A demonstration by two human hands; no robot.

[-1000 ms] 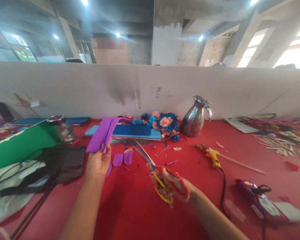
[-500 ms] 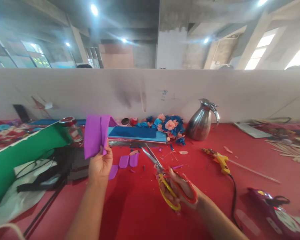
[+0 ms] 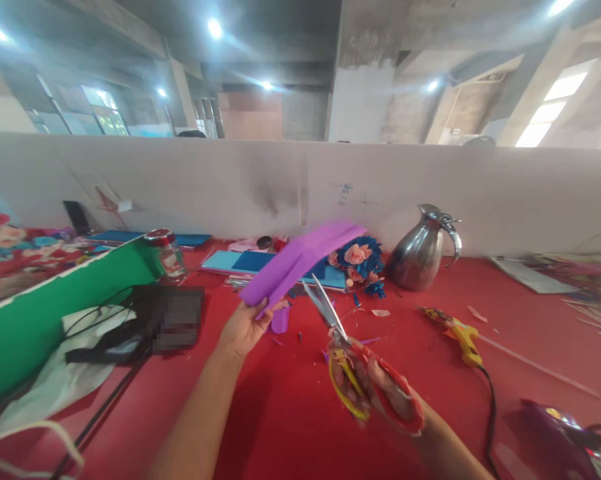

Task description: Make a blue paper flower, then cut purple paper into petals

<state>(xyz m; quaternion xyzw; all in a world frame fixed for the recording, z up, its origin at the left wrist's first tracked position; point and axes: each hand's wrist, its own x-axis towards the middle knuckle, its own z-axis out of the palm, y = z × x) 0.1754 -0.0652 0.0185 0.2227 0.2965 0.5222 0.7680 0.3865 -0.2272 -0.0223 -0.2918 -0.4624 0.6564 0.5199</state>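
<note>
My left hand (image 3: 245, 328) is closed on one end of a folded purple crepe paper strip (image 3: 300, 257), which stretches up and to the right above the table. In my right hand (image 3: 375, 387) is a pair of scissors (image 3: 333, 313) with one yellow and one red handle loop. The blades stand a little apart and point up and left, just below the strip, with no paper visible between them. A cut purple piece (image 3: 280, 321) lies on the table behind my left hand; other pieces are hidden by that hand.
A steel jug (image 3: 420, 250) stands at the back beside blue and pink paper flowers (image 3: 359, 257). A yellow glue gun (image 3: 463, 340) lies to the right, its cord running forward. A lidded glass jar (image 3: 169, 257) and a green panel (image 3: 105, 283) are at the left.
My left hand has moved right and swung the purple strip from hanging down to slanting up rightward. The scissors have shifted slightly right and down in the view, which has itself turned left.
</note>
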